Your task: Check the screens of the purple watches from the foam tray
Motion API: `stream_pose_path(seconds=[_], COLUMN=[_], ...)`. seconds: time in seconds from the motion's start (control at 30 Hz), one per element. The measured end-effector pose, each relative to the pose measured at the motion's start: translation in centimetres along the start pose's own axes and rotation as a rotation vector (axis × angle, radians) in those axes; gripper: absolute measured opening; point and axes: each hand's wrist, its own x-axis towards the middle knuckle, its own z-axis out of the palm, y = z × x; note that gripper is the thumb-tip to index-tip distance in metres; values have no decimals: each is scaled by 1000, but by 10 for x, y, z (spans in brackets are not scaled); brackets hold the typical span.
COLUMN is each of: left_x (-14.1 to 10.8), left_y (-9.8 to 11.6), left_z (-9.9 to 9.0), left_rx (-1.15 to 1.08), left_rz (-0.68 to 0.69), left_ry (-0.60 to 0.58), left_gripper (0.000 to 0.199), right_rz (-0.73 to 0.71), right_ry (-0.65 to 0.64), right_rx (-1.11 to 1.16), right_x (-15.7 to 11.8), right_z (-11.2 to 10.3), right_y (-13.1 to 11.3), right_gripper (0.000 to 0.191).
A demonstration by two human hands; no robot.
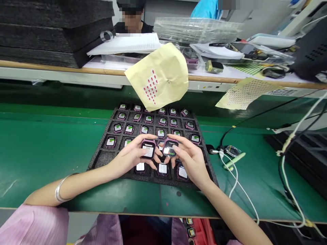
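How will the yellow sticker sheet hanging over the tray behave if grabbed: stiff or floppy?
Likely floppy: the yellow sticker sheet already curls at its edges, so it should bend under its own weight. Probably very light, thin paper that a draft could shift. The red stickers on it might peel or crease if pinched there, so an edge grip seems safer.

Bright, even overhead light is filling the scene, leaving only soft, faint shadows under the forearms on the green tabletop (38,149). Glare is washing out the screen of the watch in the right hand (170,148). The wide lens is bending straight edges, most strongly toward the corners. The yellow sheet (159,76) is looking slightly soft, and a face behind it is being pixelated.
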Motion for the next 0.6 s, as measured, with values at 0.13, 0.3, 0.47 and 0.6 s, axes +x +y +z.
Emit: stream_pose_path(seconds=[0.13,0.3,0.47,0.6], left_x=[-4,-12,-19,-22], left_y=[3,8,11,11], left_z=[4,15,22,25], left_rx=[-19,1,50,73], left_rz=[17,30,57,59], left_ry=[32,47,34,-10], left_gripper=[41,43,33,29], right_rz=[-19,-55,-120,-150], right_ry=[14,84,-52,-228], right_rx=[6,-44,33,99], right_x=[-4,-12,-37,-72], right_z=[5,9,18,40], right_y=[-4,-7,-43,-78], right_gripper=[33,27,44,64])
